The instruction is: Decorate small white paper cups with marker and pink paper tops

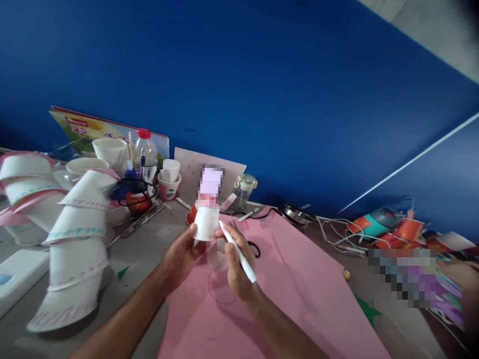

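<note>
My left hand (185,252) is closed on a white paper cup (207,223), held upside down with a pink piece on top. Faint green marks run near its upper end and pink marks low on its side. A white marker pen (239,255) sits in my right hand (239,254), its pink tip close to the cup's right side; whether it touches I cannot tell. Below the cup, a clear round lid or cup (217,257) lies on a large pink sheet (284,289). Black scissor handles (255,249) show just beyond my right hand.
Stacked, decorated paper cups (77,254) stand at left beside a white box (24,279). Behind are a red-capped bottle (145,147), a pink cup (169,187) and a clear jar (245,189). White cables (337,229) and another person's hand (458,274) are at right.
</note>
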Available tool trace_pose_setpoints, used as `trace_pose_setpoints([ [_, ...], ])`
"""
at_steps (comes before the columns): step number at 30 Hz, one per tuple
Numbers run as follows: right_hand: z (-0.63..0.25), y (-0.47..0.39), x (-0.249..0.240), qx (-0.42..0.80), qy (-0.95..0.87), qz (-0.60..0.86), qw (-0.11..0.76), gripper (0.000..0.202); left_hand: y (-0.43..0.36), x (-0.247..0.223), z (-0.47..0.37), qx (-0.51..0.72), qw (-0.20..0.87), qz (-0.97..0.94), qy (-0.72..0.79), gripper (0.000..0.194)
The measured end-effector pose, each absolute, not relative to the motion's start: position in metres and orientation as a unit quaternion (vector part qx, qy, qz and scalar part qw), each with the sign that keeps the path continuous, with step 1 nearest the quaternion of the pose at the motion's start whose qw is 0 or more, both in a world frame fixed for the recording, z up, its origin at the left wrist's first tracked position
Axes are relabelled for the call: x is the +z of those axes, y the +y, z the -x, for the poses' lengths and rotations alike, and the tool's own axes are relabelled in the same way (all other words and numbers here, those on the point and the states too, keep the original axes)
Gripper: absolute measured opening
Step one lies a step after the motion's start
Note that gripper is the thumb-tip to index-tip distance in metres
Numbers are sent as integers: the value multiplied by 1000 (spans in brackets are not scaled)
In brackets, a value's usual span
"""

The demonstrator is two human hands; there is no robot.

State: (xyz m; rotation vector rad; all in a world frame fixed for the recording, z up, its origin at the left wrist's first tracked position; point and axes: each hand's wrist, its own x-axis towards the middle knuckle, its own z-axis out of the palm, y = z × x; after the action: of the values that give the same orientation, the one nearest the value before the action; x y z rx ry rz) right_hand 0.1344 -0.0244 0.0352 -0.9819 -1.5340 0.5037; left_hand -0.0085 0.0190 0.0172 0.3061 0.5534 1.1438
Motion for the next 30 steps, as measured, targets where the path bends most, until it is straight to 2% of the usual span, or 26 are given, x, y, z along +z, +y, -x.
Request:
trace_pose_setpoints([
  [6, -137, -21, 33, 238, -636, 422, 600, 35, 17, 9, 12, 524, 801, -192, 217, 19],
  [10, -138, -22, 38, 207, -653, 421, 594, 33, 17, 10, 11, 531, 795, -184, 229, 23],
  [14, -137, -24, 42, 180, -665, 417, 593, 27, 19, 11, 8, 554, 775, -162, 258, 17],
  [21, -136, -24, 37, 245, -641, 425, 591, 21, 19, 17, 7, 551, 786, -135, 245, 16],
  [30, -135, -24, 36, 246, -640, 434, 585, 21, 20, 16, 6, 552, 779, -128, 269, 16],
])
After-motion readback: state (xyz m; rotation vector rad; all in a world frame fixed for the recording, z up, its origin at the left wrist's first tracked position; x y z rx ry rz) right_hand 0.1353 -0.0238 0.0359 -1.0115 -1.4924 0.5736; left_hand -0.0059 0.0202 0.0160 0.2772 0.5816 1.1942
